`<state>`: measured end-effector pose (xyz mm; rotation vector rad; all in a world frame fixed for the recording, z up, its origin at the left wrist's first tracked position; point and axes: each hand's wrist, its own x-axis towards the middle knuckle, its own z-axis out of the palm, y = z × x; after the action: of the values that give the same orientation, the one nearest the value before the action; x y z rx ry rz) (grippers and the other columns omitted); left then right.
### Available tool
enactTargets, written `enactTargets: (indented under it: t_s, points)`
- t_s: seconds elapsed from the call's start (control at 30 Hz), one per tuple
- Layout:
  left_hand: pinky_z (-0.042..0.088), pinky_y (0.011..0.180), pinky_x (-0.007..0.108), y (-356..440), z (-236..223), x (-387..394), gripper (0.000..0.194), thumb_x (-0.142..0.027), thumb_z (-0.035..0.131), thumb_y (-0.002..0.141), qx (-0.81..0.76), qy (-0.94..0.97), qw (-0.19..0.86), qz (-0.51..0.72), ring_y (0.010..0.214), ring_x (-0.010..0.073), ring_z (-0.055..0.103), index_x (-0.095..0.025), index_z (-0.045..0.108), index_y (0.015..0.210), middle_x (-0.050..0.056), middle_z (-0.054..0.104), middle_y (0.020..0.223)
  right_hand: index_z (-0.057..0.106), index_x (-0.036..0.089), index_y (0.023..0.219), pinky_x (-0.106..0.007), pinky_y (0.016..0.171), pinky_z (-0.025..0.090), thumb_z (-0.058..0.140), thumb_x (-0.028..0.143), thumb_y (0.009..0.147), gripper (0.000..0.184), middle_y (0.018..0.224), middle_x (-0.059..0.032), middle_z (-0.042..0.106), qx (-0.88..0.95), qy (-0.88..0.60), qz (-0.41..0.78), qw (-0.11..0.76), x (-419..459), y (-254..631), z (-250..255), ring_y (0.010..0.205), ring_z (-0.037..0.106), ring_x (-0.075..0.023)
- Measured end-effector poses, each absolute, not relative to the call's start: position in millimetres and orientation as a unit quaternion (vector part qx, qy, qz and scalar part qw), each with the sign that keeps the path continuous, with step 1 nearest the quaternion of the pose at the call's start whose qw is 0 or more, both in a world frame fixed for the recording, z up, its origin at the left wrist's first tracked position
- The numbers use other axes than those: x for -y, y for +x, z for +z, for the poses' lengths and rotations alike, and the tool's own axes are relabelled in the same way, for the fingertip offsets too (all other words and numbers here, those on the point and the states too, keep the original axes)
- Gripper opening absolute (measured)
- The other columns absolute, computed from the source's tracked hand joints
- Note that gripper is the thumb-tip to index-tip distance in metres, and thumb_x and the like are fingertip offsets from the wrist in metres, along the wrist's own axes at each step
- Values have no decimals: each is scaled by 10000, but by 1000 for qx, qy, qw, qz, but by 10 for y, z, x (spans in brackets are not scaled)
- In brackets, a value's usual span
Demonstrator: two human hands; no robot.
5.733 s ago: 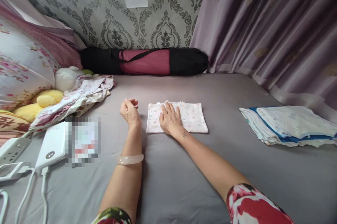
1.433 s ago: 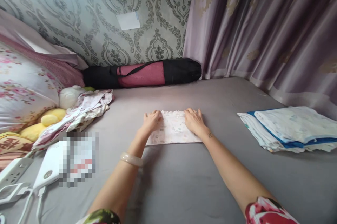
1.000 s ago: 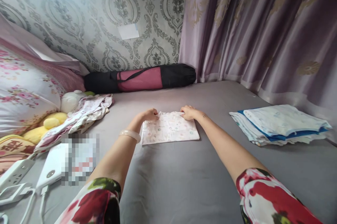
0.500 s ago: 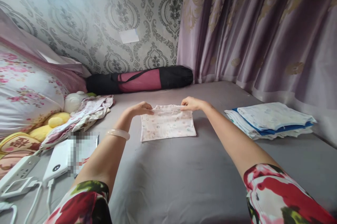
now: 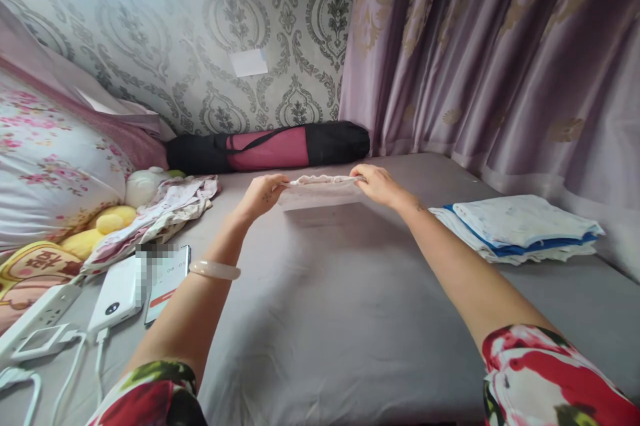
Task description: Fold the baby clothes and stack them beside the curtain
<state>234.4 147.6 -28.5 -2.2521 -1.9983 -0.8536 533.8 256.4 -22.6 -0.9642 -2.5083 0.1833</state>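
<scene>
A pale pink patterned garment (image 5: 323,181) with a gathered, elastic-looking edge is stretched between my two hands, above the middle of the bed. My left hand (image 5: 264,194) pinches its left corner; a pale bangle circles that wrist. At the opposite corner, my right hand (image 5: 377,184) grips the same edge between thumb and fingers. The garment is tilted and blurred, so its print hardly shows, and a shadow falls on the sheet beneath it. Right of my right forearm lies a stack of folded white and blue clothes (image 5: 525,223).
The grey bed sheet (image 5: 320,333) spreads under everything. On the left lie crumpled clothes (image 5: 170,209), plush toys, a phone (image 5: 167,286), a white power bank (image 5: 117,293), and a power strip (image 5: 43,309) with cables. A black and maroon bag (image 5: 270,147) rests along the wall.
The garment lay flat on the sheet with its print showing; now both hands have raised it off the bed and moved it away from me, with its edge pulled taut.
</scene>
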Motion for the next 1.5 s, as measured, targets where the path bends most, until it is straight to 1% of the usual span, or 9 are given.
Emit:
enactTargets:
  t_s: [0.27,0.5,0.6,0.7,0.83,1.0,1.13,1.27,1.5]
  points:
    - [316,1085,387,2546,-938,-859,327,-217,362,945,595,-785,-11,-172,985,184,641,-225,657,1085,54,723,1040,621,200,1040,-314,926,351,414,74,886,287,1045,-68,657,937,-305,58,161,-2071,5654,-894,1013,553,-195]
    - [348,1059,379,2670,-1135,-578,383,-72,413,823,583,-800,-50,-137,1091,182,603,-245,643,1076,31,688,1166,622,210,1012,-312,929,357,372,2,837,369,1045,-59,654,955,-261,75,121,-1748,5796,-1069,981,560,-185]
    - [377,1041,368,2708,-1073,-554,349,-89,458,779,592,-792,-70,-130,1089,195,602,-257,665,1004,19,693,1139,646,211,982,-307,942,347,395,-18,765,404,1045,-53,661,954,-269,87,97,-1726,5794,-1038,1005,570,-181]
    - [441,979,324,2775,-1018,-650,301,-140,428,839,619,-762,-86,-169,1056,189,624,-233,672,989,42,695,1123,669,202,936,-310,935,358,410,36,803,336,1027,-55,680,938,-320,100,89,-1766,5659,-994,996,588,-184]
    - [409,1052,362,2958,-1072,-960,338,-205,388,925,685,-697,-24,-211,1237,232,536,-175,602,1184,116,573,1346,619,161,1179,-335,1033,326,352,107,894,395,1243,-99,631,925,-350,91,118,-1821,5267,-1022,1173,537,-195]
    - [319,1122,477,3253,-1240,-1282,414,-198,367,950,729,-666,1,-159,1394,281,362,-129,474,1344,166,447,1466,386,76,1451,-472,1175,133,268,263,969,530,1540,-142,335,921,-368,89,93,-1807,4816,-1214,1443,241,-255]
    - [273,1145,501,3364,-1372,-1349,472,-222,353,954,736,-665,0,-128,1422,284,309,-134,417,1413,166,414,1491,348,71,1479,-463,1194,81,231,277,967,564,1556,-122,298,921,-371,89,79,-1820,4702,-1348,1458,204,-233]
    - [248,1155,508,3362,-1453,-1348,483,-320,319,981,737,-668,-1,-103,1410,290,332,-153,431,1420,142,419,1493,344,72,1483,-450,1194,109,230,273,962,570,1553,-119,303,923,-367,91,70,-1846,4709,-1411,1453,222,-226]
    - [233,1161,502,3361,-1450,-1341,520,-359,253,996,739,-670,-12,-69,1417,311,311,-132,406,1438,129,371,1525,334,78,1489,-451,1192,109,219,266,964,569,1556,-116,296,923,-367,99,64,-1866,4717,-1426,1454,220,-226]
